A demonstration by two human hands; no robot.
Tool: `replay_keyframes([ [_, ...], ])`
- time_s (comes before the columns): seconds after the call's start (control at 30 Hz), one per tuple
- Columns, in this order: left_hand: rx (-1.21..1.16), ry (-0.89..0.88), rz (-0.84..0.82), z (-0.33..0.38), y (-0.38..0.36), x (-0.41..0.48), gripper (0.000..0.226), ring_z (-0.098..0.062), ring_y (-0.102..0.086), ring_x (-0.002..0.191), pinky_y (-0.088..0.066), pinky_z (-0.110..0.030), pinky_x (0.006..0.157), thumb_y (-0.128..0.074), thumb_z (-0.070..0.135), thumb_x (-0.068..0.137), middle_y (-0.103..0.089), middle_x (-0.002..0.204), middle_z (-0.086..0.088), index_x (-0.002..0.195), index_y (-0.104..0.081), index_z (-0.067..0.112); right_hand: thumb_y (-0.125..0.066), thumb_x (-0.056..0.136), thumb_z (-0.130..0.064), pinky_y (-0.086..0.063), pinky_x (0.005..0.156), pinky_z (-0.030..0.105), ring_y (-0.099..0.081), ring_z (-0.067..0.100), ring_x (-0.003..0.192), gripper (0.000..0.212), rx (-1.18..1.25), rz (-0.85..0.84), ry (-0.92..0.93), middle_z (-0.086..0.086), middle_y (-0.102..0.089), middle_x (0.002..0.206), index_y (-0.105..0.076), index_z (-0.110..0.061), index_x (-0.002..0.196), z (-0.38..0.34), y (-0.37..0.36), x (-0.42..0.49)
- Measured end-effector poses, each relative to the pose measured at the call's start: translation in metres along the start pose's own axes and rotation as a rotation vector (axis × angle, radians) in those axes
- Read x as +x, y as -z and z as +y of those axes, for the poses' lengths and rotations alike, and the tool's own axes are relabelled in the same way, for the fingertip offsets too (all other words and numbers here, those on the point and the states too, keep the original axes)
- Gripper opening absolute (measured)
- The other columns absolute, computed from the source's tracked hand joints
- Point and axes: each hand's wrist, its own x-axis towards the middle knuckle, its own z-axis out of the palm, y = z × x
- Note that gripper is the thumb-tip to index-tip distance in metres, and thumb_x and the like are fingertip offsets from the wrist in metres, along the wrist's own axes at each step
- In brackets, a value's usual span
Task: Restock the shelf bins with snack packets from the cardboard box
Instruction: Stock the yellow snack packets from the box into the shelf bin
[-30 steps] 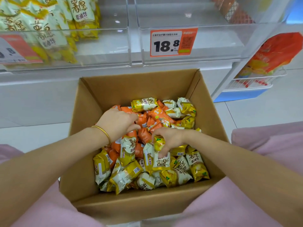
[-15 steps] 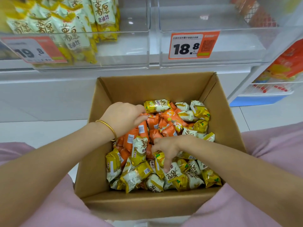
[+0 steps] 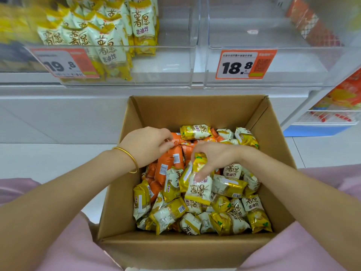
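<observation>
Orange price tag (image 3: pixel 245 64) reading 18.8; wire rack (image 3: pixel 328 119) right

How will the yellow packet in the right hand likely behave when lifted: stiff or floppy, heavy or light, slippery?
Probably light: the right hand pinches the yellow packet between thumb and fingertips. Likely puffy and yielding rather than stiff, since it looks pillow-shaped. Its glossy foil may be slippery, like the orange packet the left hand pinches.

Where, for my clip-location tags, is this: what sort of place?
Most likely a retail shop's snack aisle: clear shelf bins carry printed price tags, one bin holds yellow snack packets, and a cardboard box of loose packets sits below.
</observation>
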Motion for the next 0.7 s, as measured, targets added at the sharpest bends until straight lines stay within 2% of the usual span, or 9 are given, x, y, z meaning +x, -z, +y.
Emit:
replay_keyframes([
  [0.07,-0.22,0.062,-0.139,-0.002,0.005,0.0,0.041,-0.01,-0.056,0.096,-0.049,-0.028,0.083,-0.054,0.034,0.093,-0.061,0.111,0.005,0.132,-0.048,0.025,-0.083,0.067,-0.042,-0.045,0.097,0.035,-0.053,0.015,0.109,0.047,0.139,0.111,0.056,-0.005,-0.054,0.12,-0.058,-0.027,0.104,-0.015,0.02,-0.011],
  [0.17,-0.583,0.096,-0.362,-0.006,0.017,0.002,0.071,-0.011,-0.052,0.115,-0.051,-0.035,0.093,-0.07,0.021,0.083,-0.046,0.134,0.006,0.143,-0.032,0.028,-0.087,0.059,-0.037,-0.053,0.09,0.038,-0.062,0.018,0.104,0.046,0.374,0.202,0.161,0.003,-0.063,0.117,-0.062,-0.026,0.097,-0.037,0.042,-0.029],
  [0.27,-0.774,0.049,-0.479,-0.005,0.029,0.002,0.085,-0.01,-0.049,0.122,-0.048,-0.026,0.096,-0.073,0.009,0.079,-0.044,0.139,0.007,0.147,-0.024,0.026,-0.083,0.051,-0.04,-0.055,0.087,0.038,-0.064,0.019,0.104,0.047,0.497,0.227,0.229,0.003,-0.065,0.117,-0.063,-0.029,0.092,-0.048,0.052,-0.038],
  [0.4,-1.001,0.068,-0.499,-0.006,0.039,-0.002,0.073,-0.018,-0.056,0.119,-0.045,-0.043,0.102,-0.072,0.011,0.064,-0.057,0.13,0.001,0.128,-0.042,0.031,-0.084,0.05,-0.035,-0.056,0.086,0.036,-0.066,0.02,0.104,0.046,0.608,0.304,0.24,-0.001,-0.066,0.117,-0.066,-0.026,0.091,-0.052,0.054,-0.041],
  [0.47,-1.133,0.125,-0.483,-0.012,0.043,-0.003,0.076,-0.025,-0.057,0.118,-0.041,-0.048,0.102,-0.073,0.016,0.054,-0.06,0.128,-0.003,0.125,-0.048,0.029,-0.087,0.053,-0.026,-0.055,0.08,0.029,-0.067,0.016,0.09,0.043,0.705,0.409,0.243,0.002,-0.07,0.103,-0.066,-0.022,0.091,-0.052,0.054,-0.042],
  [0.53,-1.235,0.184,-0.464,-0.018,0.045,-0.002,0.085,-0.025,-0.062,0.109,-0.048,-0.043,0.093,-0.074,0.021,0.048,-0.062,0.125,-0.007,0.128,-0.048,0.026,-0.082,0.058,-0.019,-0.055,0.067,0.023,-0.065,0.015,0.081,0.043,1.013,0.51,0.213,0.002,-0.07,0.087,-0.061,-0.015,0.096,-0.054,0.053,-0.044],
  [0.6,-1.342,0.188,-0.446,-0.019,0.049,-0.003,0.072,-0.02,-0.066,0.092,-0.055,-0.034,0.079,-0.072,0.012,0.05,-0.069,0.109,-0.005,0.119,-0.055,0.024,-0.072,0.062,-0.02,-0.054,0.055,0.023,-0.065,0.017,0.081,0.045,1.467,0.557,0.169,0.003,-0.07,0.086,-0.058,-0.013,0.104,-0.055,0.051,-0.045],
  [0.63,-1.404,0.184,-0.438,-0.016,0.052,-0.004,0.06,-0.017,-0.067,0.084,-0.057,-0.031,0.072,-0.066,0.006,0.054,-0.071,0.1,-0.005,0.112,-0.058,0.021,-0.071,0.064,-0.018,-0.055,0.053,0.025,-0.068,0.019,0.081,0.045,1.658,0.565,0.16,0.005,-0.071,0.088,-0.059,-0.012,0.107,-0.055,0.049,-0.046],
  [0.7,-1.528,0.179,-0.415,-0.01,0.059,-0.007,0.045,-0.017,-0.067,0.074,-0.057,-0.03,0.067,-0.054,0.001,0.059,-0.07,0.088,-0.007,0.101,-0.062,0.015,-0.074,0.063,-0.01,-0.059,0.061,0.039,-0.071,0.028,0.088,0.052,1.894,0.565,0.203,0.014,-0.071,0.099,-0.059,-0.007,0.113,-0.057,0.044,-0.047],
])
